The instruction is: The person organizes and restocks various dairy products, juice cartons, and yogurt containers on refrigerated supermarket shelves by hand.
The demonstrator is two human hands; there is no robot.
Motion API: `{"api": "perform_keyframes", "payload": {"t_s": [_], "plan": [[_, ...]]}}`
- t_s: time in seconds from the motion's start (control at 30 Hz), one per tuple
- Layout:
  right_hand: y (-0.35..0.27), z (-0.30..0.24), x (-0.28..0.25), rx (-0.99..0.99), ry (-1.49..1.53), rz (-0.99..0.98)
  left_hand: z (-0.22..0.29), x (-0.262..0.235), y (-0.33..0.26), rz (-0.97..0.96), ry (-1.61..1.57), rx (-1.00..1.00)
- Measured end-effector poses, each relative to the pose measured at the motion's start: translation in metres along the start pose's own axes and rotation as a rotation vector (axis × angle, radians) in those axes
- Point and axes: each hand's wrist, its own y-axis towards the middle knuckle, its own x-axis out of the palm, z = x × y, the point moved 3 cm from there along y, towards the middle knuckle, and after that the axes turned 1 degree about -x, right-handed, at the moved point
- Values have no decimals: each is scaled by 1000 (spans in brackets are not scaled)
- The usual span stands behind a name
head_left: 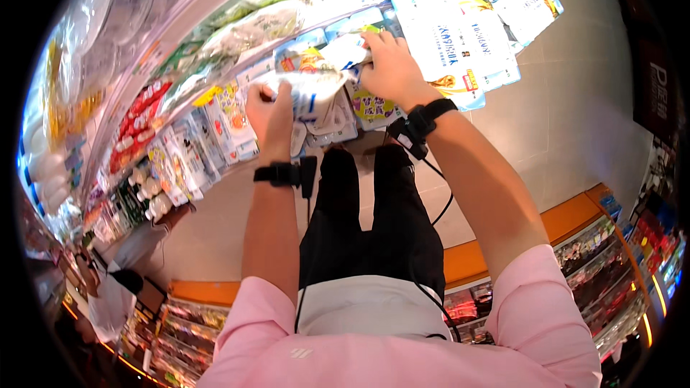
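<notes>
My left hand (270, 116) is closed, thumb and fingers pinching the left end of a white package (314, 92) with blue print. The package is blurred, so its exact kind is unclear. Its right end reaches my right hand (393, 70), whose curled fingers grip there, partly hidden by the package. Both hands are over the front of a refrigerated shelf. Just beyond them lie white and blue packs with coloured pictures. Below the package stand a yellow-green and purple pack (374, 106) and pale packs (333, 123).
Large white-blue packs (453, 47) jut out at the shelf's right end. Bagged greens (255, 29) and red packets (140, 126) fill the left shelves. Black wrist straps carry cables along both my arms. Behind me is an orange-edged display (575, 208); another person (115, 294) is at lower left.
</notes>
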Motion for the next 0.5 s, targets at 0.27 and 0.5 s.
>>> {"api": "perform_keyframes", "payload": {"t_s": [0.27, 0.5], "plan": [[2, -14, 9, 30, -115, 1, -47, -49, 39, 7, 490, 24], [5, -54, 20, -64, -364, -248, -19, -59, 46, -420, 671, -146]]}}
